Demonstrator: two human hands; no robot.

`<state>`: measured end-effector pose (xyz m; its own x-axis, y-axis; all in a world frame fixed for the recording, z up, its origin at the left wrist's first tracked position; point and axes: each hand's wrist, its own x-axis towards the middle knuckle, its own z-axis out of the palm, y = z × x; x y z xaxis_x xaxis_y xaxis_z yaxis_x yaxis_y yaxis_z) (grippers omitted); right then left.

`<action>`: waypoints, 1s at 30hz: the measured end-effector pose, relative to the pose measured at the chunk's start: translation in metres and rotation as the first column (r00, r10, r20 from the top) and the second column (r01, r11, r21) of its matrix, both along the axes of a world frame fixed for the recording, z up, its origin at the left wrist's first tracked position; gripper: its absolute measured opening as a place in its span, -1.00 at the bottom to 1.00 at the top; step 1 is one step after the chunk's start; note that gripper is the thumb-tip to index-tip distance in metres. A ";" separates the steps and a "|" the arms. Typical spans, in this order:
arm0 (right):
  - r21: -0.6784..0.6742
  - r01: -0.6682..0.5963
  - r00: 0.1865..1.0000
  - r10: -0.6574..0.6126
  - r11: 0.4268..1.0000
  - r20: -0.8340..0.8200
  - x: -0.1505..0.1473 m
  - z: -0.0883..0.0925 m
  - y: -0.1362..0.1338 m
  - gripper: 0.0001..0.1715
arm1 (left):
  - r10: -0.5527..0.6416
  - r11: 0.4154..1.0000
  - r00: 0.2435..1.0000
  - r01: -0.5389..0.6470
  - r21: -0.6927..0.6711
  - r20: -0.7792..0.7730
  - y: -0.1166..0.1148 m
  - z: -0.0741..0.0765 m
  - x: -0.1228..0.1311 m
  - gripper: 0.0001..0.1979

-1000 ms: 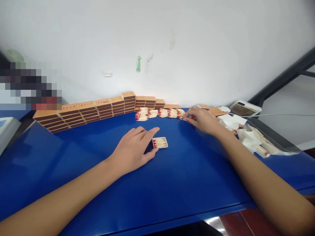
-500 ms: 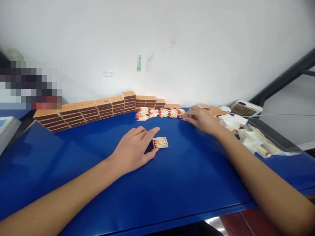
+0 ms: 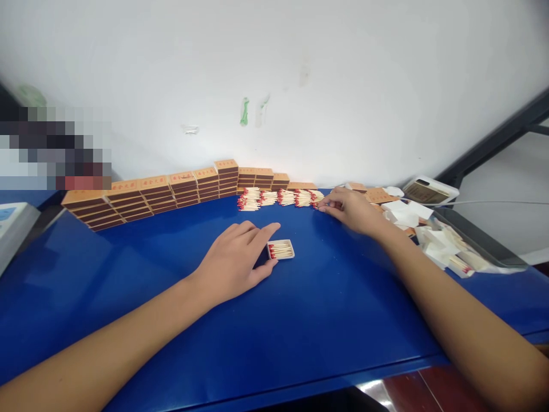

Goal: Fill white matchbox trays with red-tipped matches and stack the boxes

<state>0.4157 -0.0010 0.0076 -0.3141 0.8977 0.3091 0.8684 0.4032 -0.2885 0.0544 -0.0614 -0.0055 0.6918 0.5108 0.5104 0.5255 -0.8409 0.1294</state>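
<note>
A small white matchbox tray (image 3: pixel 287 250) with red-tipped matches in it lies on the blue table. My left hand (image 3: pixel 235 257) rests at its left end, index finger and thumb spread apart at the tray's corners, with nothing gripped between them. Several piles of matches (image 3: pixel 286 197) lie in a row farther back. At the right end of that row my right hand (image 3: pixel 349 209) has its fingertips pinched together on the last matches; what exactly they hold is too small to make out.
Stacked matchboxes (image 3: pixel 158 191) line the white wall at the back left. On the right lie loose boxes, white paper pieces (image 3: pixel 403 213), a dark tray (image 3: pixel 480 237), a phone (image 3: pixel 430 190) and a cable. A white object (image 3: pixel 26 220) stands far left.
The view has shifted very slightly. Both hands stay in nearly the same places and poses.
</note>
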 end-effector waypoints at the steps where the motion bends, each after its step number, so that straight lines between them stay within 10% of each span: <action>1: -0.015 0.007 1.000 -0.007 1.000 -0.008 0.000 0.000 0.000 -0.70 | 0.000 1.000 1.000 0.000 -0.001 -0.001 0.000 0.000 0.000 -0.46; 14: -0.110 0.049 0.999 -0.051 0.993 -0.019 -0.001 0.006 -0.003 -0.50 | -0.004 1.000 1.000 0.004 -0.018 -0.005 0.000 0.000 0.000 -0.45; 22: -0.137 -0.177 0.960 0.140 0.975 -0.242 -0.083 0.029 -0.053 -0.67 | 0.007 0.999 1.000 -0.008 -0.039 -0.002 0.000 -0.001 0.001 -0.46; 30: -0.144 -0.253 0.967 0.245 0.957 -0.074 -0.122 0.017 -0.077 -0.89 | 0.006 0.999 1.000 -0.006 -0.045 -0.002 0.000 0.001 0.001 -0.46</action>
